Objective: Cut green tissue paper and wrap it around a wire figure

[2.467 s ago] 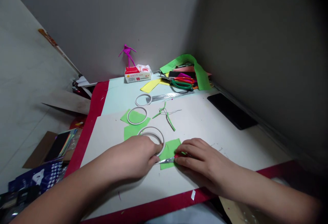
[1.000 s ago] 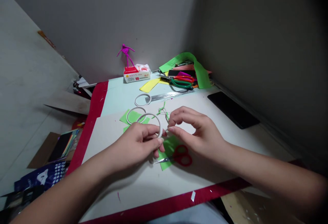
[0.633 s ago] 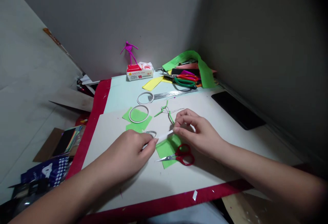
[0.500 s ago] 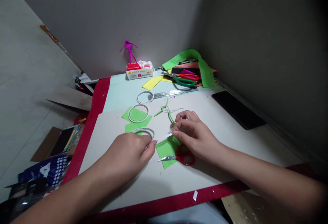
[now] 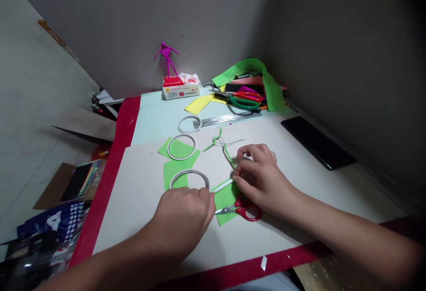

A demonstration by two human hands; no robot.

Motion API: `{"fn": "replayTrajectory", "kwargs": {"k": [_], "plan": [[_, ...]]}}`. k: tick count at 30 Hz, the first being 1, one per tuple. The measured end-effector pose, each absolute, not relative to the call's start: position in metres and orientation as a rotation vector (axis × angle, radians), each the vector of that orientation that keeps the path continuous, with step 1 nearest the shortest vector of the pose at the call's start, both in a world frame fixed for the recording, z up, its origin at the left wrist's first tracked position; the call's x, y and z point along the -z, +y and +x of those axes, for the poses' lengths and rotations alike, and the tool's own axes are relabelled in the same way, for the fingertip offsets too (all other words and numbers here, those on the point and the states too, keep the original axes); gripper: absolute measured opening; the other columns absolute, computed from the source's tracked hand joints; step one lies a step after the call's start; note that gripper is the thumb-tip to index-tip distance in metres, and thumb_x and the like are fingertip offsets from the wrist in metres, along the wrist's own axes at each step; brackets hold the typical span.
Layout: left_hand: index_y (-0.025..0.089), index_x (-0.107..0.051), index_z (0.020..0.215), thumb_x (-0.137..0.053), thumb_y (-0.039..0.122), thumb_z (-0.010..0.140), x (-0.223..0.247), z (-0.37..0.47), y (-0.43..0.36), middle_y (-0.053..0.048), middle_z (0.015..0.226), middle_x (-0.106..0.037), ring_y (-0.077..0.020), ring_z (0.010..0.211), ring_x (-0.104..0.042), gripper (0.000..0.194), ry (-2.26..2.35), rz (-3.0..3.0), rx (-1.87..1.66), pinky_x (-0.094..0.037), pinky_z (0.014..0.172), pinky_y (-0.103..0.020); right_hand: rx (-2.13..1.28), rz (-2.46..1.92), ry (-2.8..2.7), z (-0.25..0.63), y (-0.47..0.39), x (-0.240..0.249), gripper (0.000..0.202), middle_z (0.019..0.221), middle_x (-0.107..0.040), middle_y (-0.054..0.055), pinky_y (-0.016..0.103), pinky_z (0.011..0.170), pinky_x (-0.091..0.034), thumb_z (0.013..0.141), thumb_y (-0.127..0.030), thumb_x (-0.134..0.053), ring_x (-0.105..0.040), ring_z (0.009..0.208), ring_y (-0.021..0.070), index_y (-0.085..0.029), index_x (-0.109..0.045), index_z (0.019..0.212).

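Tape roll (image 5: 190, 172) is at the left hand (image 5: 186, 215), whose fingers are curled closed on its near rim; a white strip (image 5: 222, 186) now spans both hands, where moments ago the right hand (image 5: 266, 180) was on the red scissors (image 5: 251, 213); those now lie loose below the right hand, so its thumb and forefinger can pinch the strip's far end, the other fingers loosely bent; the strip's long axis slants from the left thumb forward and rightward, above the green piece (image 5: 225, 221); the roll's opening faces mostly upward.
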State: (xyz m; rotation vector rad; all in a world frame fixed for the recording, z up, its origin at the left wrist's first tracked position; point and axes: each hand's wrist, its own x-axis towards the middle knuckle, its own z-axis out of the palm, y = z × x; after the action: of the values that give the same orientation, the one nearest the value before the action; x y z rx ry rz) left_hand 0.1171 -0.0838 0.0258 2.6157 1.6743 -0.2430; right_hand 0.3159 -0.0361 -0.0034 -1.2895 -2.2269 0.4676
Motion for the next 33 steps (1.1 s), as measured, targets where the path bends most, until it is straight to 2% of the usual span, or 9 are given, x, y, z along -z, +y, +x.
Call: {"fn": "replayTrajectory", "kwargs": {"k": [8, 16, 33], "plan": [[0.018, -0.064, 0.07, -0.032, 0.024, 0.093, -0.022, 0.116, -0.08, -0.007, 0.059, -0.068, -0.0257, 0.056, -0.066, 0.04, 1.725, 2.574, 0.309, -0.034, 0.046, -0.031, -0.441, -1.275, -2.26, 0.316, -0.034, 0.006, 0.011, 0.106, -0.052, 0.008, 0.045, 0.084, -0.033, 0.079, -0.015, -0.056, -0.043, 0.104, 0.0263, -0.02, -0.063, 0.072], [0.017, -0.066, 0.077, -0.028, 0.028, 0.094, -0.026, 0.118, -0.074, -0.011, 0.071, -0.071, -0.026, 0.067, -0.068, 0.044, 1.677, 2.408, 0.494, -0.036, 0.052, -0.03, -0.427, -1.254, -2.276, 0.314, -0.033, 0.009, 0.011, 0.105, -0.052, 0.009, 0.045, 0.084, -0.033, 0.08, -0.016, -0.056, -0.045, 0.104, 0.0267, -0.02, -0.063, 0.074], [0.015, -0.066, 0.083, -0.03, 0.023, 0.093, -0.024, 0.123, -0.073, -0.013, 0.074, -0.072, -0.0279, 0.068, -0.068, 0.038, 1.729, 2.328, 0.556, -0.036, 0.051, -0.03, -0.374, -1.239, -2.296, 0.314, -0.035, 0.009, 0.009, 0.104, -0.054, 0.009, 0.044, 0.082, -0.033, 0.081, -0.015, -0.055, -0.046, 0.101, 0.0267, -0.02, -0.062, 0.076]]}}
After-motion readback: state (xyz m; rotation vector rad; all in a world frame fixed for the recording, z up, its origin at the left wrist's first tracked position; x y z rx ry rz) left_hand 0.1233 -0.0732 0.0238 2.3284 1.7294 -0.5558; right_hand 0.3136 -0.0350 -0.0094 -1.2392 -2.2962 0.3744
